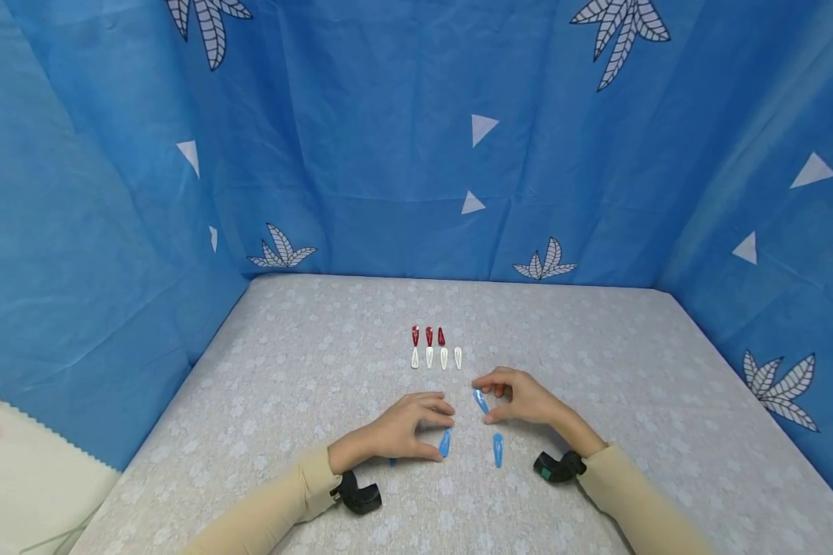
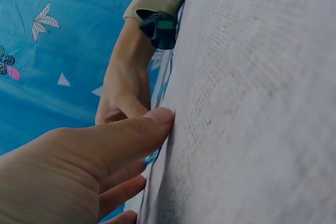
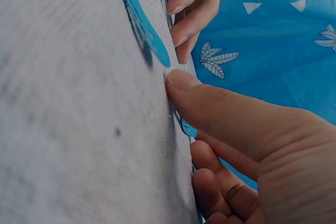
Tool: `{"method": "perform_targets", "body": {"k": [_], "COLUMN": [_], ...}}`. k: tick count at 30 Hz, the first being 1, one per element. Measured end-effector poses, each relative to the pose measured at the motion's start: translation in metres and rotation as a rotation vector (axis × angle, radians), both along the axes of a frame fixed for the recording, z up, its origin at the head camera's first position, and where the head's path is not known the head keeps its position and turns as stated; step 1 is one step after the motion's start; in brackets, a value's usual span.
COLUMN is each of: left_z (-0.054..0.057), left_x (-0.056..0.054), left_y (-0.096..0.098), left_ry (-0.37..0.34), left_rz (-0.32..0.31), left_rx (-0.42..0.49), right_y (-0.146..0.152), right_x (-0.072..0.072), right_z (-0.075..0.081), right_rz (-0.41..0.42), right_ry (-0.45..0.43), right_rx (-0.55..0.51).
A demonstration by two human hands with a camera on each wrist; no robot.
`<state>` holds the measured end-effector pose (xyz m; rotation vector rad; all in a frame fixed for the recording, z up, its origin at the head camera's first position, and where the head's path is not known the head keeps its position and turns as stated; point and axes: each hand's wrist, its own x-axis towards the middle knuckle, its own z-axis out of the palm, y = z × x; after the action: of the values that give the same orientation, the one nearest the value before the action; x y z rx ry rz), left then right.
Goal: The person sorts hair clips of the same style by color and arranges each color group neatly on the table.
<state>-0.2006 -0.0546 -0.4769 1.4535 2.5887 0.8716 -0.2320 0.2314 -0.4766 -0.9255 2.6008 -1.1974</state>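
Observation:
My left hand curves its thumb and fingers around the two ends of a blue hair clip, low over the tablecloth. Slightly farther off, my right hand holds another blue hair clip between thumb and index finger; that clip is tilted. A loose blue hair clip lies below the right hand, and it looms large in the right wrist view. Part of one more blue clip peeks out under the left hand, mostly hidden. In the left wrist view the thumb covers most of the held clip.
Beyond the hands, several white hair clips lie in a row, with three red hair clips end to end above them. A patterned grey cloth covers the table. Blue curtains hang behind and at both sides.

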Motion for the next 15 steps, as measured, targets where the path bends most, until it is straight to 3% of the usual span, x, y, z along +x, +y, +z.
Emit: {"method": "perform_targets", "body": {"k": [15], "left_z": [-0.0048], "left_x": [0.0004], "left_y": [0.0002], "left_ry": [-0.020], "left_rz": [0.022], "left_rx": [0.037], "right_y": [0.0004], "right_x": [0.0009], "right_z": [-0.0003], "right_rz": [0.018], "right_ry": [0.026], "right_rx": [0.024]}}
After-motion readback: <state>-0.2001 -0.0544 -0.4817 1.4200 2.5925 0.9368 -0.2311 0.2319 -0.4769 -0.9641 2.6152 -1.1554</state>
